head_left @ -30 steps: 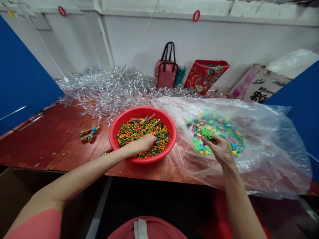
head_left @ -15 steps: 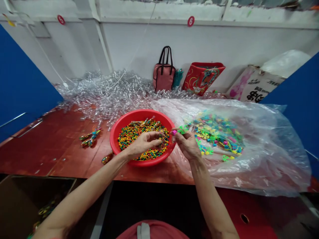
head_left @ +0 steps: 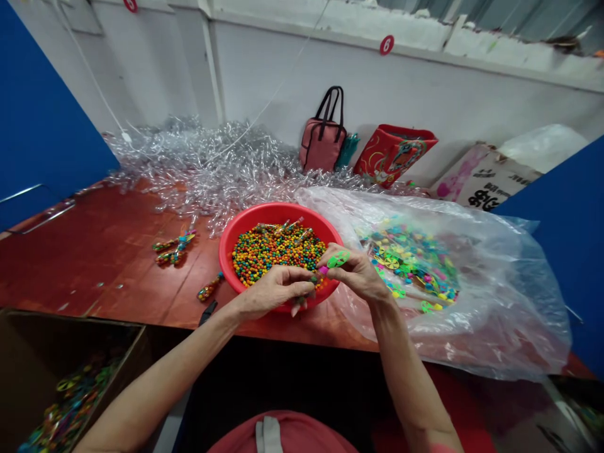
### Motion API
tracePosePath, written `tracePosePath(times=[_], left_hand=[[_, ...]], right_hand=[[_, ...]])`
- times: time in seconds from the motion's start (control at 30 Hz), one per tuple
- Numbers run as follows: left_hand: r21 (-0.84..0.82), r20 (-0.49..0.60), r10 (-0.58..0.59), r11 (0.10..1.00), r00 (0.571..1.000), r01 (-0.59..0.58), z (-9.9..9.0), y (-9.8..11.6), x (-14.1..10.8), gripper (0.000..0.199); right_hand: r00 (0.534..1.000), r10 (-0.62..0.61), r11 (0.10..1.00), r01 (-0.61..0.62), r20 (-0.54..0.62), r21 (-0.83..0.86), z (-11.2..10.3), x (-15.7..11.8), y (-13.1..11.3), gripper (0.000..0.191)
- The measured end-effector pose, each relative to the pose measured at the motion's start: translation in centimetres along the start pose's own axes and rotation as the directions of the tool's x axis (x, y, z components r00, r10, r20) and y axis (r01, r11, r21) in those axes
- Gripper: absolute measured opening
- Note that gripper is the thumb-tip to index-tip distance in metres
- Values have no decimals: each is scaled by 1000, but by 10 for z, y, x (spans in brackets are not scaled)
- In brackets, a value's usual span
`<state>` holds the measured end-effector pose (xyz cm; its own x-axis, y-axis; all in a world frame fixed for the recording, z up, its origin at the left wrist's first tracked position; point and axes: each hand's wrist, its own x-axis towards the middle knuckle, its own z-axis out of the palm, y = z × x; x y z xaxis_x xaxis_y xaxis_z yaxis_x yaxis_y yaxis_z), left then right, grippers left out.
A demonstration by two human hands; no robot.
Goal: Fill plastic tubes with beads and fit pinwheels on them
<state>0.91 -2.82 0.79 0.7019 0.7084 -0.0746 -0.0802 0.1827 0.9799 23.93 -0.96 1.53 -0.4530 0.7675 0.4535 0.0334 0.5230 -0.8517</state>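
Over the near rim of a red basin, my left hand is closed on a small clear tube with coloured balls inside, mostly hidden by the fingers. My right hand pinches a bright green wheel-shaped cap with a pink plug. The pink end meets or nearly meets the tube's mouth; whether it is inserted I cannot tell. Small multicoloured balls fill the basin, and a few clear tubes lie on top of them.
Capped filled tubes and a single filled tube lie left of the basin. A plastic sheet holds many coloured caps. Empty clear tubes are heaped behind. A cardboard box with finished pieces stands below left.
My hands have come together: the right hand moved left and down with the cap, bringing its pink end to the tube in my left hand. The view has tilted and shifted slightly.
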Motion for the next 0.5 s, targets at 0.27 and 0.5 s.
tracePosePath(times=[0.27,0.5], left_hand=[[298,-271,253,940,929,-169,4,-12,12,31],[287,-171,188,949,967,-133,11,5,3,29]], right_hand=[[987,-103,966,69,-125,-251,9,-3,-3,13],[984,-125,969,94,-127,-230,11,-6,-8,22]])
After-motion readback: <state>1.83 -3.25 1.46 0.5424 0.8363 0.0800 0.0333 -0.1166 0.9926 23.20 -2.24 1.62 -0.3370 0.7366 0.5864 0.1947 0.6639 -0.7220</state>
